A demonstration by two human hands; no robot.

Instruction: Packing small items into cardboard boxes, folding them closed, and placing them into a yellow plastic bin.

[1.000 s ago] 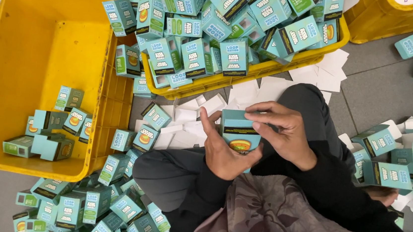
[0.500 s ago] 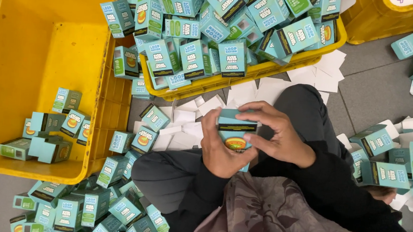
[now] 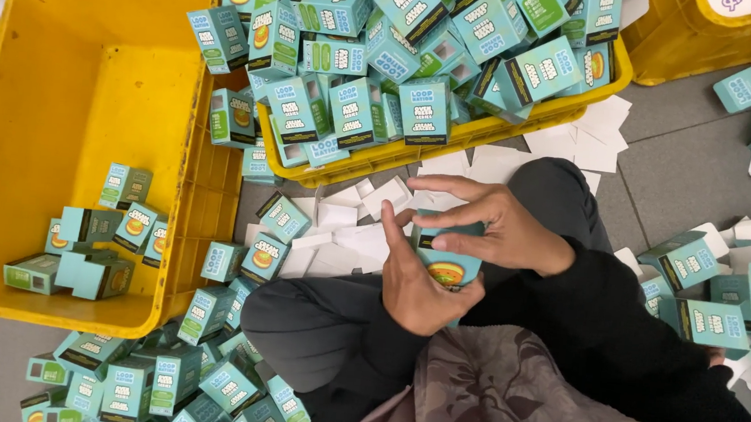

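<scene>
Hands: left hand under and left of the box, right hand over its top, above the lap.
Left: bin with a few boxes inside.
Ahead: tray heaped with boxes.
Floor: card pieces between tray and knees.

black long sleeves, dark grey trousers, a grey-brown floral patterned cloth over the lap.

I see a grey tiled floor under even, soft light. At nine o'clock sits a big yellow crate; another yellow crate lies at twelve, and white paper slips litter the middle.
</scene>
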